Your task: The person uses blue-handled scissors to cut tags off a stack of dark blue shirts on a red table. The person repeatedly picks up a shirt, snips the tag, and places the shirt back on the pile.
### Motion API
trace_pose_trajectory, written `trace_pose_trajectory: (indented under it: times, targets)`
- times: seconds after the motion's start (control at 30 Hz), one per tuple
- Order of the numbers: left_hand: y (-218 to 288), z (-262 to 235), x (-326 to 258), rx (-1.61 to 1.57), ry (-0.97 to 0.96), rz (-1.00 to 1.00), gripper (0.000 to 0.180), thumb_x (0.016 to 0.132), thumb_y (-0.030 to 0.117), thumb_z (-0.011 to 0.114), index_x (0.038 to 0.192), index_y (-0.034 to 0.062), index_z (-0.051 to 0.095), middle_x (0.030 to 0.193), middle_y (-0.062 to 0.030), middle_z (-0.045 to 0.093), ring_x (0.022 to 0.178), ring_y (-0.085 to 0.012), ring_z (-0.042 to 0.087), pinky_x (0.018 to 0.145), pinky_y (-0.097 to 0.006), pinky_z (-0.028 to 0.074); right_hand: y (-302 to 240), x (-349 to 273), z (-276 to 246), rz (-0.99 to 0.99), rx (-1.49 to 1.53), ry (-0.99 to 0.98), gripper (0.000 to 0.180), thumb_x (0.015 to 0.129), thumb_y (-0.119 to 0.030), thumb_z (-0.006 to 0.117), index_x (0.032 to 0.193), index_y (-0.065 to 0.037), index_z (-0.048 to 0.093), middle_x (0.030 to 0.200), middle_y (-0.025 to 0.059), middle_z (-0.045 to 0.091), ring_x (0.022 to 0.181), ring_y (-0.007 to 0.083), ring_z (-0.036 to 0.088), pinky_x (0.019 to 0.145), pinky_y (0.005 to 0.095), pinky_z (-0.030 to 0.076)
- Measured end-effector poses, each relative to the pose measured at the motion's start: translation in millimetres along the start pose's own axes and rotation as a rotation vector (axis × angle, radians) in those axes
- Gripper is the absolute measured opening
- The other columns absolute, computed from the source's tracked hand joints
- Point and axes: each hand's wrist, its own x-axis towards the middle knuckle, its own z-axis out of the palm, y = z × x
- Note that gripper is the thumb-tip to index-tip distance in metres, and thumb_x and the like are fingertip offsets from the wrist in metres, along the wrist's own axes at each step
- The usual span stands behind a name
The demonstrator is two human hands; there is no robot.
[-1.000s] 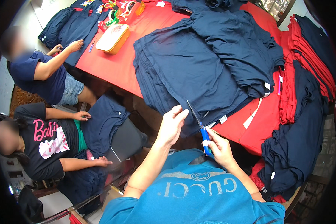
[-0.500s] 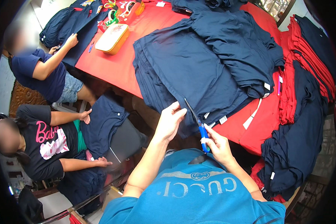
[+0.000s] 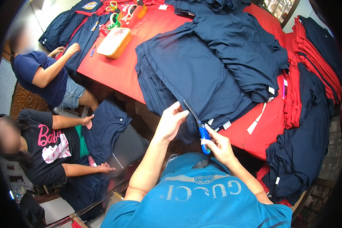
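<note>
My right hand grips blue-handled scissors, blades pointing up-left toward the edge of a navy garment. My left hand pinches the hem of that navy shirt stack, which hangs over the near edge of the red table. The scissor blades lie just right of my left fingers, against the dark cloth. White tags show at the stack's lower edge.
A second navy pile lies behind, red garments and dark ones to the right. A yellow-rimmed case and coloured scissors sit far left. Two seated people handle navy shirts at left.
My left hand has slid slightly right along the hem toward the scissors. The upper seated person's arm has reached further onto the table.
</note>
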Motion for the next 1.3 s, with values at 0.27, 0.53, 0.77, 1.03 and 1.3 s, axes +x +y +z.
trace_pose_trajectory:
  times: [0.27, 0.53, 0.77, 1.03, 1.3]
  targets:
    - [4.5, 3.5, -3.0, 0.023, -0.018, -0.018, 0.045, 0.087, 0.0, 0.064, 0.13, 0.004, 0.054, 0.116, -0.0039, 0.061, 0.108, -0.0135, 0.058, 0.095, -0.029, 0.046, -2.1, 12.0, -4.2, 0.119, 0.15, -0.06, 0.054, 0.094, -0.013, 0.06, 0.144, -0.003, 0.042, 0.097, 0.0059, 0.066, 0.078, 0.0091, 0.062, 0.07, 0.0231, 0.052]
    - [-21.8, -0.3, -8.0, -0.003, 0.026, -0.106, 0.04, 0.089, 0.001, 0.063, 0.128, 0.0052, 0.053, 0.109, -0.0081, 0.063, 0.098, -0.0182, 0.063, 0.087, -0.037, 0.054, -17.2, 35.4, -4.2, -0.034, 0.05, 0.096, 0.074, 0.084, -0.001, 0.066, 0.148, -0.006, 0.029, 0.107, 0.0083, 0.053, 0.101, 0.0139, 0.058, 0.085, 0.0266, 0.048]
    - [-31.5, -2.1, 24.9, 0.034, 0.118, -0.09, 0.027, 0.095, 0.012, 0.058, 0.119, -0.0004, 0.056, 0.115, -0.0112, 0.063, 0.104, -0.021, 0.062, 0.089, -0.04, 0.053, -4.4, 58.4, 5.7, -0.029, 0.215, 0.167, 0.076, 0.081, 0.005, 0.054, 0.15, -0.007, 0.024, 0.107, 0.0084, 0.05, 0.096, 0.0147, 0.055, 0.086, 0.0264, 0.046]
    - [53.8, -76.1, 164.7, -0.491, 0.264, 0.03, 0.029, 0.102, 0.024, 0.045, 0.117, 0.0015, 0.055, 0.118, -0.0108, 0.062, 0.111, -0.0251, 0.058, 0.102, -0.037, 0.045, 22.5, 25.3, -23.6, 0.03, -0.097, 0.157, 0.072, 0.08, 0.002, 0.053, 0.148, -0.01, 0.033, 0.097, 0.0045, 0.048, 0.083, 0.0127, 0.055, 0.073, 0.0258, 0.049]
    - [109.4, -130.8, 239.1, -0.17, 0.482, 0.168, 0.052, 0.092, 0.018, 0.065, 0.134, -0.0019, 0.043, 0.129, -0.0125, 0.056, 0.115, -0.0221, 0.056, 0.104, -0.035, 0.042, 5.8, 24.2, -13.3, 0.099, 0.155, 0.016, 0.071, 0.082, 0.007, 0.051, 0.149, -0.007, 0.031, 0.101, 0.0054, 0.051, 0.089, 0.0131, 0.06, 0.081, 0.0263, 0.051]
